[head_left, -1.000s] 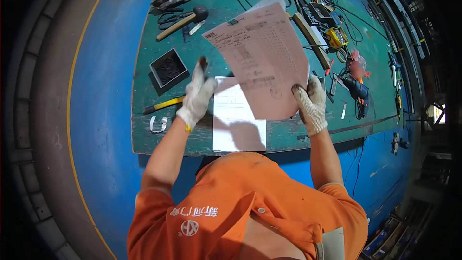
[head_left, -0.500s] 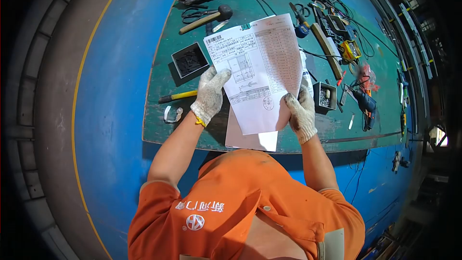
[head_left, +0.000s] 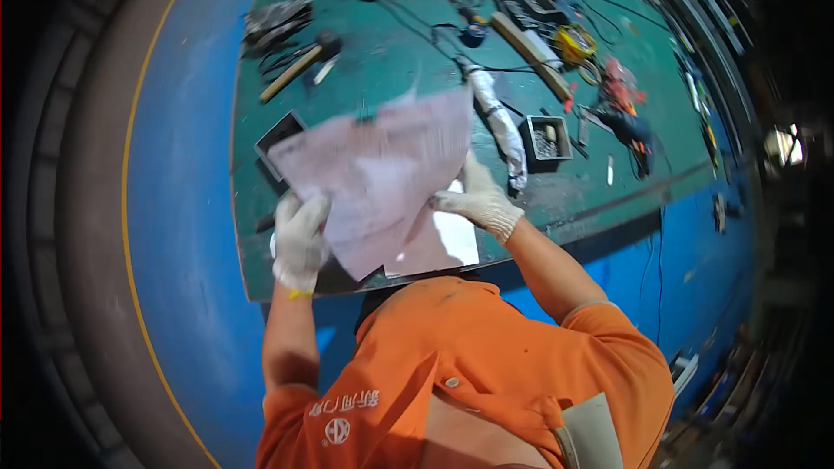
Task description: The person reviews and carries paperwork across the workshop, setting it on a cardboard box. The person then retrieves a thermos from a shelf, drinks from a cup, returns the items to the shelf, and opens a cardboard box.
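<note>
Printed paper sheets [head_left: 373,174], blurred by motion, are held between my gloved hands over the near edge of the green table. My left hand [head_left: 301,241] grips their left edge, thumb on top. On the right edge, my right hand [head_left: 478,201] pinches the paper, its thumb over the front. A dark clip [head_left: 363,113] shows near the sheets' top. Under them, a plain white sheet [head_left: 447,243] reaches the table edge. Partly covered by the paper, a square box [head_left: 280,141] stands beyond my left hand.
On the green table [head_left: 365,52] lie a mallet [head_left: 295,69], a white-wrapped length [head_left: 499,126], a box of small parts [head_left: 547,141], a wooden bar [head_left: 532,56], a yellow tape measure [head_left: 575,43] and a power drill [head_left: 630,130]. Cables cross the back.
The camera view has shifted, and table items appear further left. The sheets have tilted and blurred, moving left and lower with both hands; the white-wrapped length is now uncovered.
</note>
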`<act>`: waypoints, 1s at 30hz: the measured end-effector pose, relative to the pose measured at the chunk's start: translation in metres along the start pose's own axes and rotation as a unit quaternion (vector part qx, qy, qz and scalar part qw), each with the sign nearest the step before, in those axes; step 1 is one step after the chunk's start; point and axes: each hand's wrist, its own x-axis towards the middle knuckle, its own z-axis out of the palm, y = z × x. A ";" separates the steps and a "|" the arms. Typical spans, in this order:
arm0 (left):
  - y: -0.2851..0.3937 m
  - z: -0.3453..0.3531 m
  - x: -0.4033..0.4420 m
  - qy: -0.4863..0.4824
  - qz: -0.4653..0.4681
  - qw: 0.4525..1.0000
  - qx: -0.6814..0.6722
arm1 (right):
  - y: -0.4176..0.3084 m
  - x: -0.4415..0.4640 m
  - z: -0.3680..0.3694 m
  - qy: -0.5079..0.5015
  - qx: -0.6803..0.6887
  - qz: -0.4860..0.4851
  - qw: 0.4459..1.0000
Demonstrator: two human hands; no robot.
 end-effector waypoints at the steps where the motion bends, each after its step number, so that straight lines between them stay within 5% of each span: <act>1: 0.003 0.001 -0.003 -0.021 0.003 1.000 0.001 | -0.002 -0.006 -0.006 0.022 0.001 0.001 1.000; 6: 0.004 -0.006 -0.012 -0.152 -0.058 0.980 -0.117 | -0.004 -0.047 -0.004 -0.093 0.173 0.152 0.969; 11: -0.015 0.062 -0.017 -0.094 -0.079 0.960 -0.251 | -0.001 -0.131 -0.012 0.102 0.164 0.083 0.978; 21: -0.026 0.248 -0.117 -0.307 -0.155 0.905 -0.250 | 0.072 -0.313 -0.095 0.304 0.349 -0.056 0.885; 25: -0.054 0.359 -0.186 -0.402 -0.196 0.884 -0.134 | 0.110 -0.440 -0.147 0.402 0.434 -0.065 0.803; 30: -0.050 0.499 -0.277 -0.525 -0.218 0.820 -0.074 | 0.136 -0.571 -0.193 0.551 0.347 -0.050 0.757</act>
